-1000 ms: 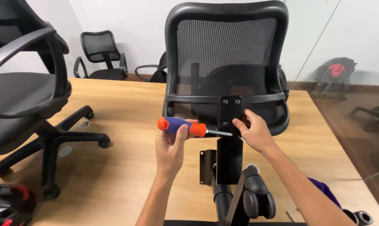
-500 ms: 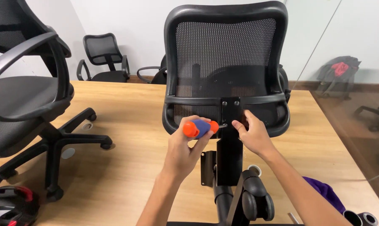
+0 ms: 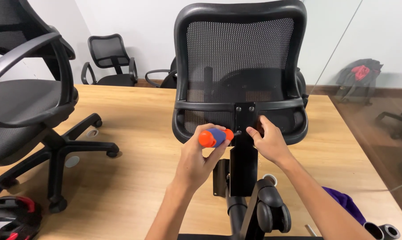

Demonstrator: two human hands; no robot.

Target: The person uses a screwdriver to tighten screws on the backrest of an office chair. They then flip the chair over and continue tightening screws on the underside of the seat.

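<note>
A black mesh chair backrest (image 3: pixel 241 53) stands upright on a wooden table (image 3: pixel 134 133), joined to a black metal bracket (image 3: pixel 245 120). My left hand (image 3: pixel 201 158) grips an orange and blue screwdriver (image 3: pixel 214 137), its tip pointed at the bracket's lower screw area. My right hand (image 3: pixel 267 142) rests on the bracket's right side, fingers pinched beside the screwdriver tip. Below the bracket a black post and a caster wheel (image 3: pixel 272 209) stick up toward me.
A whole black office chair (image 3: pixel 27 115) lies on the table at the left. A red and black helmet (image 3: pixel 10 218) sits at the bottom left, a purple cloth (image 3: pixel 343 202) and black tubes (image 3: pixel 383 231) at the bottom right. More chairs stand beyond the table.
My left hand has turned the screwdriver from lying sideways to pointing away from me at the bracket. My right hand has stayed at the bracket.
</note>
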